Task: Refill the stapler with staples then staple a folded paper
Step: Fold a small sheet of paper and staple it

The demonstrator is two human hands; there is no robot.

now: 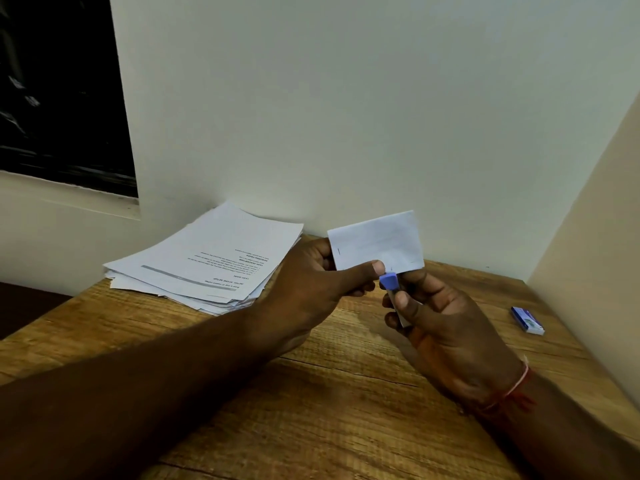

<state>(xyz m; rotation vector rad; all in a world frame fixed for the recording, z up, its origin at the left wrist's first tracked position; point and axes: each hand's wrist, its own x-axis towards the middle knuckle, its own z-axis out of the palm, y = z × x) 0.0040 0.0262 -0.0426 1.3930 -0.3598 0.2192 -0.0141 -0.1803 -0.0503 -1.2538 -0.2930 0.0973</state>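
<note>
Left hand pinches the folded paper; right hand grips the stapler at its six o'clock edge. Thin bite, so the staple could miss.

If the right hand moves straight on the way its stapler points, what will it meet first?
Most likely the folded paper, whose lower edge lies just beyond the stapler in the right hand; depth is unclear.

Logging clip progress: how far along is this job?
Two staples already show in the folded white paper, so refilling looks done. The left hand pinches it while the right hand holds the blue stapler at its lower edge. Perhaps one staple left.
</note>
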